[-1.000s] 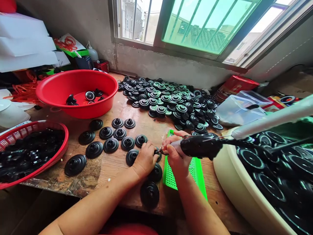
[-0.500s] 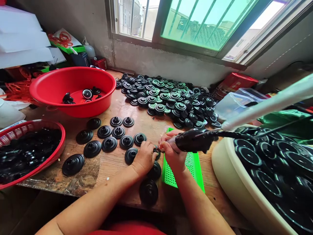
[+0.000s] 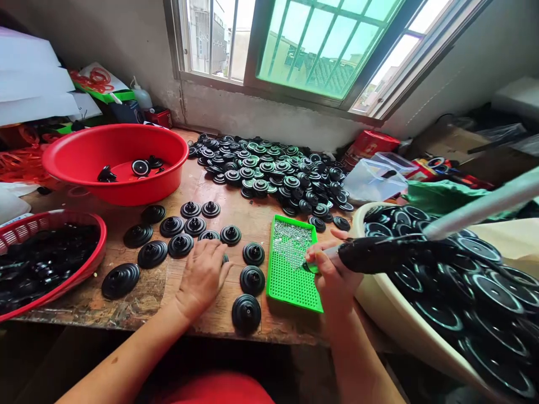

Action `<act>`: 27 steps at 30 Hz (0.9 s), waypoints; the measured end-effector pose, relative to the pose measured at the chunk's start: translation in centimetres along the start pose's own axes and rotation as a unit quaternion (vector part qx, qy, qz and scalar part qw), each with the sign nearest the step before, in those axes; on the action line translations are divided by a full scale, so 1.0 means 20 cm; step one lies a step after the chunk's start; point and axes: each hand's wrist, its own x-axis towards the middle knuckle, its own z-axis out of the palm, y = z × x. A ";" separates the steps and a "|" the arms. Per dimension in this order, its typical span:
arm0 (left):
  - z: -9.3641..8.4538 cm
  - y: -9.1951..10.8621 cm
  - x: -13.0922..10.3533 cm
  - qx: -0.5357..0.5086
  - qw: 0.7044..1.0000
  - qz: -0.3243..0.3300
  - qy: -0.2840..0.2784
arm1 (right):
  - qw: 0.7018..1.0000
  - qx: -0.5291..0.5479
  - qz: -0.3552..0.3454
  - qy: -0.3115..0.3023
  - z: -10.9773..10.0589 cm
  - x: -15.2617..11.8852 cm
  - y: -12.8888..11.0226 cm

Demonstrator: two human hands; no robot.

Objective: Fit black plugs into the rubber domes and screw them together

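My right hand is wrapped round a power screwdriver, black with a pale front end, its tip pointing left over the perforated green tray. Small silver screws lie heaped at the tray's far end. To the left, my left hand is open, thumb apart from the fingers, above a stepped black disc that it mostly covers; whether it touches the disc I cannot tell. A column of similar black discs stands between hand and tray, and several more sit left of the hand, stems up.
A red basin holds a few black parts; a red basket of black pieces stands at left. Discs are piled below the window. At right is a cream tub full of larger discs, near a clear plastic box.
My left hand has left the disc beside the tray and moved left. The screwdriver in my right hand has swung right, from that disc to over the tray. The view has shifted slightly right.
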 end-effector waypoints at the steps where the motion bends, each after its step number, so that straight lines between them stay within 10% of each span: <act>1: 0.00 -0.04 -0.03 -0.004 1.000 -0.012 -0.001 | 1.000 -0.016 0.011 0.009 -0.03 -0.01 0.01; 27: 0.10 -0.01 -0.23 -0.186 0.982 -0.030 0.025 | 1.000 0.011 0.023 0.011 -0.07 -0.04 0.12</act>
